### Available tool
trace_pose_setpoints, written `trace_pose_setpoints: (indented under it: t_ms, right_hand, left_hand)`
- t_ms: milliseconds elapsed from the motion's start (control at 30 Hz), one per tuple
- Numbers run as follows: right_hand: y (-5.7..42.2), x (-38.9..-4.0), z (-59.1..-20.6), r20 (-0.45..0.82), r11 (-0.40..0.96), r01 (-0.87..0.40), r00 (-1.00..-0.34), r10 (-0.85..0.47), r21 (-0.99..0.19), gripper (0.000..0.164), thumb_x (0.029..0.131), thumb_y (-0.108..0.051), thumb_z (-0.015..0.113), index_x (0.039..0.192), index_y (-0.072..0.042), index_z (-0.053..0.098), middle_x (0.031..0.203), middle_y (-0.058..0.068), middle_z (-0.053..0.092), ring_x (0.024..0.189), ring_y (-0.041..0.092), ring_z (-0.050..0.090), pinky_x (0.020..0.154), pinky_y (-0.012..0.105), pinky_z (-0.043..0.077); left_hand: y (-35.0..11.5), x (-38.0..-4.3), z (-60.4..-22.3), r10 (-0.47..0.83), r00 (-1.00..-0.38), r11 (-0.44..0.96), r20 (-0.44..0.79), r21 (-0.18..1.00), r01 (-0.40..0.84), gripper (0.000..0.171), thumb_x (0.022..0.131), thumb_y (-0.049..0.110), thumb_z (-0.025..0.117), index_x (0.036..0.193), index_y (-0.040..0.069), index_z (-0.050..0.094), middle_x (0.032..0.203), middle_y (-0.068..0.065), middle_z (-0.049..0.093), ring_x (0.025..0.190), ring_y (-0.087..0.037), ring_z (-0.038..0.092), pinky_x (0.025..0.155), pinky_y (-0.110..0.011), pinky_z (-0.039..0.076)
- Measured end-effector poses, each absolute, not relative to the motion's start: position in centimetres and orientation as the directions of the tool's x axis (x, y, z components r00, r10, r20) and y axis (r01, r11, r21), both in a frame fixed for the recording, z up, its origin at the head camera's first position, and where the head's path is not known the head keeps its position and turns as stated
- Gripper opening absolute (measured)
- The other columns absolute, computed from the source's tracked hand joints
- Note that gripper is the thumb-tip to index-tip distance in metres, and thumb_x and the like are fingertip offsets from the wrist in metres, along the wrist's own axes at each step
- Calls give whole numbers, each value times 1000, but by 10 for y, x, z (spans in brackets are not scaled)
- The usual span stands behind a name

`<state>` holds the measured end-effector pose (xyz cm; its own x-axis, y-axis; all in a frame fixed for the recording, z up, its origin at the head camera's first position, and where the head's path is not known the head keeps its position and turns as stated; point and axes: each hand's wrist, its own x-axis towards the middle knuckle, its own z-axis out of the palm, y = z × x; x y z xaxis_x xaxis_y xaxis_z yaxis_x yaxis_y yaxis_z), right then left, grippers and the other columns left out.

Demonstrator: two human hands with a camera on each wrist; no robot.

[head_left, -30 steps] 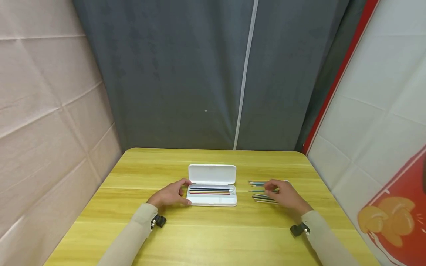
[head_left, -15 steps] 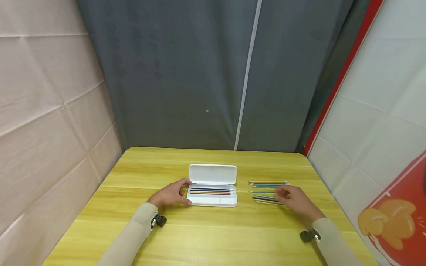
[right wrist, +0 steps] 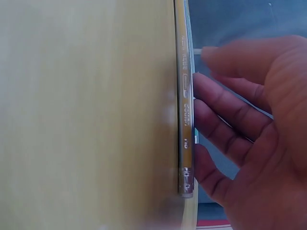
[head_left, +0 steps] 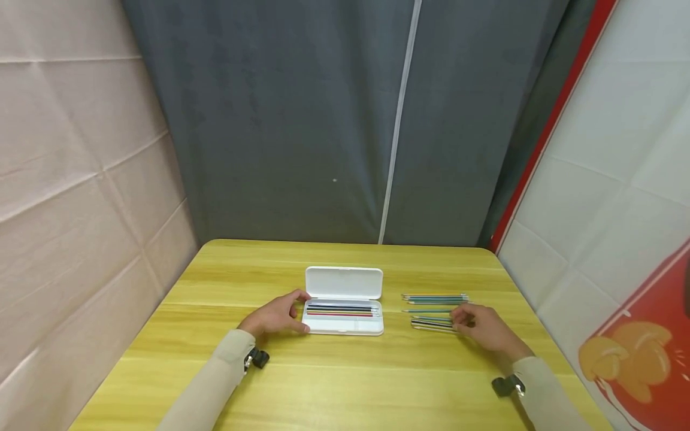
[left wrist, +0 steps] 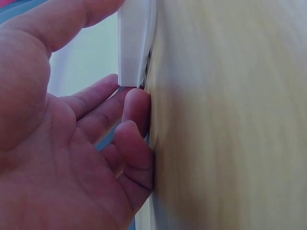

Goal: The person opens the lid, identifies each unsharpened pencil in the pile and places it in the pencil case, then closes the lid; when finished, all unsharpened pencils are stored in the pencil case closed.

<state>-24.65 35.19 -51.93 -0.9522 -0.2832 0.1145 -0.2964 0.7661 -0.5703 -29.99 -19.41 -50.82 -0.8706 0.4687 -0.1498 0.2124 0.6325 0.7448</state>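
Two pale sleeves (head_left: 207, 389) reach over the table (head_left: 334, 386), each with a black wrist camera (head_left: 504, 386) at the cuff. The right hand (head_left: 487, 328) is at the right ends of the near pencils (head_left: 431, 324), dark and pale ones lying side by side, parallel to the table's far edge. In the right wrist view its thumb stands apart from the fingers, whose tips are at a gold pencil (right wrist: 186, 115); whether they touch it I cannot tell.

The left hand (head_left: 275, 314) grips the left end of an open white case (head_left: 331, 324), thumb at its near left corner, fingers bent round toward the far left one. The case lies midway between the table's left and right edges; inside, black, yellow and red pencils (head_left: 339, 310) lie lengthwise in its far half.

Toward the right edge, a lone teal pencil (head_left: 423, 310) lies beyond the near pencils, then a far row (head_left: 433, 298). The lid (head_left: 344, 282) leans up at the case's far side. Behind the far edge hangs a grey curtain (head_left: 291, 131).
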Motion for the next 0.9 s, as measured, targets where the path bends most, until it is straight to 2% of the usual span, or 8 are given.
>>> trace_pose_setpoints:
  t_ms: [100,267,567,800,900]
  right_hand:
    - [354,-247,-520,102,769,-291,-953,-286,-569,16,94,-12,80,109,-14,74,97,-7,72,90,6,65,83,30,56]
    - [359,-247,-522,70,785,-258,-961,-266,-563,18,94,-14,81,110,-16,74,99,-7,72,92,7,65,85,29,55]
    - [364,-247,-522,70,772,-299,-946,-316,-561,19,95,-17,79,114,-15,76,96,-8,66,88,3,58,81,27,52]
    - [369,-250,-527,79,759,-327,-935,-345,-563,16,97,-14,77,113,-17,76,96,-8,64,88,0,54,80,25,50]
    - [369,-249,-528,75,762,-325,-936,-344,-560,13,97,-14,76,109,-19,76,96,-8,64,88,0,54,81,26,50]
  left_hand:
    - [-194,-299,-509,471,-869,633,-147,744,217,75,79,32,95,141,17,56,116,-8,58,92,-22,50,74,-35,41]
    - [-195,-300,-509,470,-869,631,-152,746,211,75,79,32,95,141,17,56,110,-8,58,91,-22,50,74,-35,41]
    - [-195,-302,-510,465,-872,631,-153,748,205,74,78,32,95,140,18,57,108,-8,57,91,-23,49,73,-35,40]
    - [-193,-303,-509,462,-875,628,-146,750,207,74,77,32,96,139,18,57,123,-6,58,94,-22,50,75,-35,41]
    - [-193,-303,-509,468,-872,627,-144,749,213,75,77,32,96,139,18,57,124,-5,58,95,-22,50,76,-36,42]
